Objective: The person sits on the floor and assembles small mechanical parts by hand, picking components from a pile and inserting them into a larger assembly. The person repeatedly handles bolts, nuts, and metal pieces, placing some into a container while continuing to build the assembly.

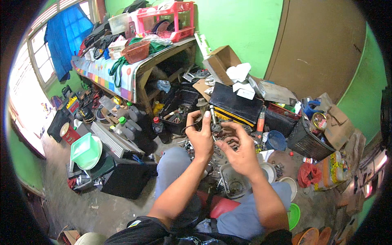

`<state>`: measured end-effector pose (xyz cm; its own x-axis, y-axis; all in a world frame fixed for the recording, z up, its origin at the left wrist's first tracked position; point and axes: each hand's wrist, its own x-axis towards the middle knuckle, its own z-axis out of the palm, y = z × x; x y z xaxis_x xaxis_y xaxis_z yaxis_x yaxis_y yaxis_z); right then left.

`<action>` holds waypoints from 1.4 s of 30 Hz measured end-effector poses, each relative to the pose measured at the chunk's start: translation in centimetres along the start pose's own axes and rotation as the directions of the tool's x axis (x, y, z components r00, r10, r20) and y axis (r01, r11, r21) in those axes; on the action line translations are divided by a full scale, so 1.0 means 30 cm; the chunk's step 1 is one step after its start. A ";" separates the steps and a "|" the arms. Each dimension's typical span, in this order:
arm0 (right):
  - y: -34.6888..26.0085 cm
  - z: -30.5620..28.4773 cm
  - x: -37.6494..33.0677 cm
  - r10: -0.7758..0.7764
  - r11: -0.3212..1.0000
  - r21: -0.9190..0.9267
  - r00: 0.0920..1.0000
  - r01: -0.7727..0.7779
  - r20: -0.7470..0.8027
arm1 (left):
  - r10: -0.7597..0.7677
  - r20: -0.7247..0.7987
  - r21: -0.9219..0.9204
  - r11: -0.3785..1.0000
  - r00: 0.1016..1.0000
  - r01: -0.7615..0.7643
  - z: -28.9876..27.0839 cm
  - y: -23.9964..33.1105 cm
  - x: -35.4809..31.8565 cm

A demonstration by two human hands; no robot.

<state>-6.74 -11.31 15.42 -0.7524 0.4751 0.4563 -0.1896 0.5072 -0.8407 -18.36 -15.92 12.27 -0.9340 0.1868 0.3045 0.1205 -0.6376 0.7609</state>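
Both my hands are raised in front of me, above my knees. My left hand point(200, 139) is closed, its thumb pressed along a slim metal shaft point(213, 114). Just beyond that thumb rises a grey-brown metal piece with a wide flat top point(202, 103); I cannot tell whether it is joined to the shaft. The fingers of my right hand point(240, 153) pinch around the shaft's round dark lower end. Below the hands lies a grey metal tray point(232, 181) with small parts in it, and more loose metal parts are scattered on the floor around it.
Ahead stand a black case with a yellow stripe point(234, 104) and an open black toolbox point(179, 102). A black basket point(310, 139) and a blue bowl point(276, 141) are at the right. Bottles point(130, 126) and a green container point(85, 147) stand at the left.
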 end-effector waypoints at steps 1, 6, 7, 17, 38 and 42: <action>-0.016 -0.007 -0.002 -0.025 0.999 -0.036 1.000 0.024 -0.011 | -0.005 0.018 0.011 1.000 1.000 0.005 0.023 0.020 -0.017; 0.010 -0.029 0.004 0.076 0.997 0.032 0.991 -0.073 -0.108 | 0.150 0.092 0.157 0.974 0.984 -0.163 0.053 -0.017 -0.036; 0.022 -0.033 0.014 0.050 0.998 0.034 0.992 -0.046 -0.116 | 0.142 0.102 0.134 0.979 0.985 -0.156 0.055 -0.021 -0.029; 0.048 -0.073 0.000 0.131 0.984 0.135 0.986 -0.117 -0.105 | 0.187 0.196 0.193 0.955 0.963 -0.225 0.063 -0.033 -0.036; 0.202 -0.298 -0.085 0.295 0.933 0.268 0.936 -0.239 -0.194 | -0.407 0.148 -0.064 0.905 0.901 0.420 0.048 -0.110 0.045; 0.433 -0.246 -0.172 0.497 0.865 0.020 0.851 -0.501 -0.168 | -0.364 0.230 0.139 0.930 0.902 0.340 -0.022 -0.240 0.004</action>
<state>-0.67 -1.86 4.29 -0.6290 0.7772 0.0195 0.2002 0.1862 -0.9619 -19.57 -11.81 6.46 -0.8095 0.5727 0.1294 -0.1585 -0.4254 0.8910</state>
